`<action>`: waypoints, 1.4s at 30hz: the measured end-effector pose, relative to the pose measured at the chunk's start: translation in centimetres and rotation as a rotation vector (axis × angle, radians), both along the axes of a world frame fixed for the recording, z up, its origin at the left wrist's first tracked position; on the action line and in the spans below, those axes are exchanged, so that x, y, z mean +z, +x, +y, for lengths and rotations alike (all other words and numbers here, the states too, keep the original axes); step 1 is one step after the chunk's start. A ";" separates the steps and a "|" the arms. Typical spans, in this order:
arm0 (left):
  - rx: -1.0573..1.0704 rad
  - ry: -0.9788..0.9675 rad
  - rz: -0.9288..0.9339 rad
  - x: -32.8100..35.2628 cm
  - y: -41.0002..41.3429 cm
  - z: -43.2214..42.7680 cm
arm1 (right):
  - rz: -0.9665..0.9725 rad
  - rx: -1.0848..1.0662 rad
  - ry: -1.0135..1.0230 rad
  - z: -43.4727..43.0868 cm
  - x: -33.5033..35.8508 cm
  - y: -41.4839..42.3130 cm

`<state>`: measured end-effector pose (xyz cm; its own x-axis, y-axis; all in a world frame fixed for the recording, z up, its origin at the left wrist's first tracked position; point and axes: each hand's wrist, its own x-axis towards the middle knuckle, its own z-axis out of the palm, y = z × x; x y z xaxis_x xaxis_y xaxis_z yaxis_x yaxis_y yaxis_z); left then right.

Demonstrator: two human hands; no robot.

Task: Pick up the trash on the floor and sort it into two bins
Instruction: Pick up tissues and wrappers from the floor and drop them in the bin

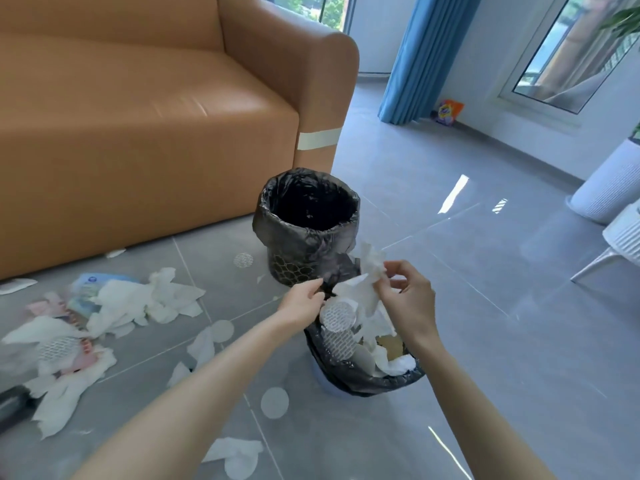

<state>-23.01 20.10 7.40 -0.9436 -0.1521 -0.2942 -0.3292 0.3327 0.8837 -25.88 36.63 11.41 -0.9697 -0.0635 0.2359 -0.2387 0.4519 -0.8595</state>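
Observation:
Two bins lined with black bags stand on the grey tiled floor. The far bin (306, 233) looks dark inside, its contents not visible. The near bin (363, 374) holds white tissues and round cotton pads (337, 316). My right hand (405, 294) pinches a crumpled white tissue (367, 278) above the near bin. My left hand (303, 299) is at the near bin's rim beside a cotton pad, fingers curled; what they hold is unclear. More tissues and wrappers (138, 299) lie scattered on the floor at left.
An orange sofa (138, 116) fills the left rear. Round pads (274, 402) and tissue scraps (239, 452) dot the floor near me. White ribbed pots (609, 192) stand at right, blue curtain (422, 57) and a colourful packet (446, 111) at the back.

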 end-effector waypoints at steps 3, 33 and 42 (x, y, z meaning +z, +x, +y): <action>0.033 -0.050 0.003 0.0 0.3 -2.2 | -0.022 0.116 0.254 -0.5 -3.0 -0.1; 0.127 -0.138 -0.131 -0.5 6.7 -10.7 | -0.311 0.519 0.899 -3.8 -6.0 -3.2; 0.135 -0.186 -0.116 -0.4 10.8 -13.2 | -0.055 0.501 0.763 -6.5 0.8 1.2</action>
<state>-12.24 6.89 7.05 -0.8724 -0.3362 -0.3547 -0.4776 0.4323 0.7649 -24.72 30.11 12.25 -0.7950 -0.6001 -0.0887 -0.5280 0.7565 -0.3858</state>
